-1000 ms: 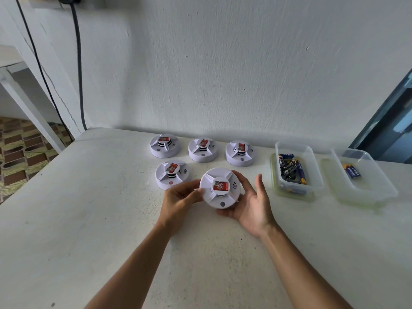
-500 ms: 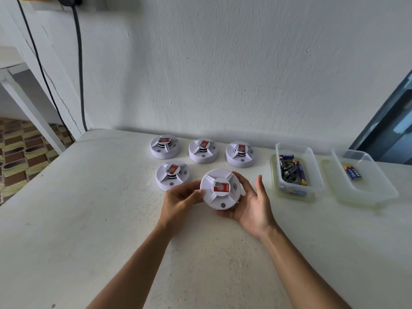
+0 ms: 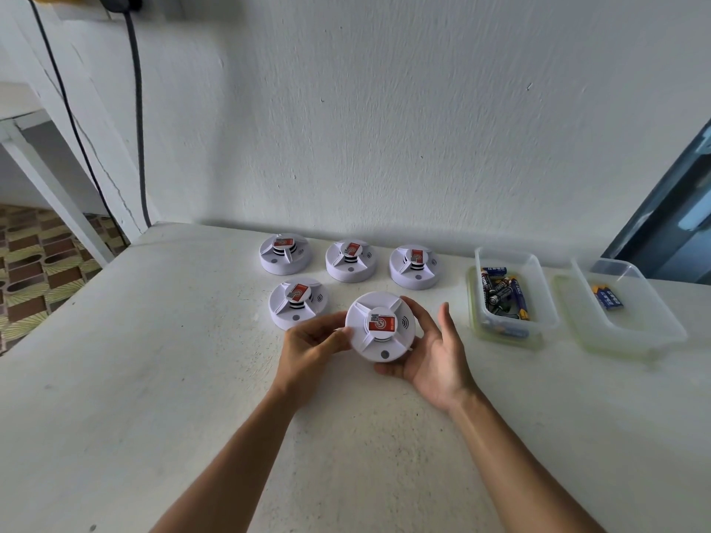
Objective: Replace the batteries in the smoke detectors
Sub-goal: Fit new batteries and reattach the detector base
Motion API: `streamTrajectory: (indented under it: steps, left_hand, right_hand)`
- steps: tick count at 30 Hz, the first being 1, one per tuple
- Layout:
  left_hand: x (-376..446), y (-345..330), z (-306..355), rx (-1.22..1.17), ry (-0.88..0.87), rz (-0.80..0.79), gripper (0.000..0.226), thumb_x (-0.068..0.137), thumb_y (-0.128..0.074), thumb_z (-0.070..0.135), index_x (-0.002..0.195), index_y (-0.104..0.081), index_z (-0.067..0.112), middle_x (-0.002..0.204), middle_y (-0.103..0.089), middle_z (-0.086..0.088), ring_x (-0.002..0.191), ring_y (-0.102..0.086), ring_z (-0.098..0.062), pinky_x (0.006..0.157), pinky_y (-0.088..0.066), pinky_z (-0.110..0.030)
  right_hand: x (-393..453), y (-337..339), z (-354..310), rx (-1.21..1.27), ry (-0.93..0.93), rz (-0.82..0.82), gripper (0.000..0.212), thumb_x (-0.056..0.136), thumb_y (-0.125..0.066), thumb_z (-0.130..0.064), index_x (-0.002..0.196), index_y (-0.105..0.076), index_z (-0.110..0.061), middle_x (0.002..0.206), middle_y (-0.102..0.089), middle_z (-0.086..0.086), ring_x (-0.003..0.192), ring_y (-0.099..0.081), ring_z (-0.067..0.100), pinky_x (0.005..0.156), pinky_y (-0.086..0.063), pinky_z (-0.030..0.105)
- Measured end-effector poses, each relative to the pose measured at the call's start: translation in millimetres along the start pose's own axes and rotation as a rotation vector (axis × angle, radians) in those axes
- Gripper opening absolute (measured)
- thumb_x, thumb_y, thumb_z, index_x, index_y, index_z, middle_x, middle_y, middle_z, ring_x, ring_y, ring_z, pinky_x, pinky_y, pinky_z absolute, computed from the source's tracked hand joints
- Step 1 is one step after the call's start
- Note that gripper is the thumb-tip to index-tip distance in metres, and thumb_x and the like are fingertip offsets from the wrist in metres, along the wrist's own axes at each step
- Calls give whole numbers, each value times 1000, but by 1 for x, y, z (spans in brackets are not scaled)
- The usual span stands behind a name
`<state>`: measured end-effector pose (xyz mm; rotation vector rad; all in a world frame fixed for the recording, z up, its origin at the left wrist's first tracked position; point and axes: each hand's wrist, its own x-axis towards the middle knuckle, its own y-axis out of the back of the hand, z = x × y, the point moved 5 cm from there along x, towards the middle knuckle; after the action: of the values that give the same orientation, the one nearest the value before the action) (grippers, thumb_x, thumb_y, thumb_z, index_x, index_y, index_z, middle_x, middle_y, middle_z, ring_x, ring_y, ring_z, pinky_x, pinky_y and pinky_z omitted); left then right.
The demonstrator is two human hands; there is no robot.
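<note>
While the left hand [image 3: 313, 346] pinches the near-left rim of the held smoke detector [image 3: 381, 325] and the right hand [image 3: 431, 350] cups its right underside with fingers curled, it sits face-up just above the counter [image 3: 154, 378], between both hands, so flipping it likely comes next, the battery tub [image 3: 509, 298] lying nearer the right hand

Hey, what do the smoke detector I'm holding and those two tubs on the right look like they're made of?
Smoke detector: looks like matte white moulded plastic, with crisp raised ribs and an even, dull surface; a red sticker sits on top.
Nearer tub and far tub: probably clear, slightly cloudy plastic, since the batteries show through the walls and the rims catch a soft shine.
</note>
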<state>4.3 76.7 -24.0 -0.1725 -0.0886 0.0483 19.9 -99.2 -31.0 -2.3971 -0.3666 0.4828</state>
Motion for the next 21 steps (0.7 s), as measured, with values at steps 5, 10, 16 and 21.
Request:
streamTrajectory:
  steps: [5, 10, 16, 21]
  left_hand:
    - [0, 1, -1, -17, 0, -3, 24, 86, -67, 9, 109, -73, 8, 104, -76, -11, 96, -72, -26, 82, -58, -32]
    - [0, 0, -1, -4, 8, 5, 22, 89, -65, 2, 108, -73, 10, 103, -76, -8, 95, -72, -26, 81, -58, -31]
    - [0, 0, 0, -5, 9, 7, 21, 89, -66, 3, 108, -73, 10, 103, -76, -8, 95, -73, -26, 80, -58, -29]
    - [-1, 0, 1, -2, 9, 13, 20, 88, -68, 5, 107, -74, 11, 102, -77, -7, 94, -73, -25, 78, -58, -28]
  right_hand:
    - [0, 1, 1, -5, -3, -1, 69, 84, -34, -68, 135, -52, -27, 126, -62, 17, 99, -63, 38, 72, -54, 46]
    - [0, 0, 0, -9, -1, -2, 68, 83, -35, -67, 134, -53, -27, 120, -66, 15, 98, -62, 37, 70, -54, 46]
    - [1, -1, 0, -7, 1, 2, 66, 83, -36, -66, 132, -54, -27, 121, -66, 16, 99, -62, 38, 72, -53, 46]
    - [1, -1, 0, -12, 12, -5, 62, 83, -38, -65, 130, -56, -28, 120, -66, 15, 97, -63, 37, 70, -54, 47]
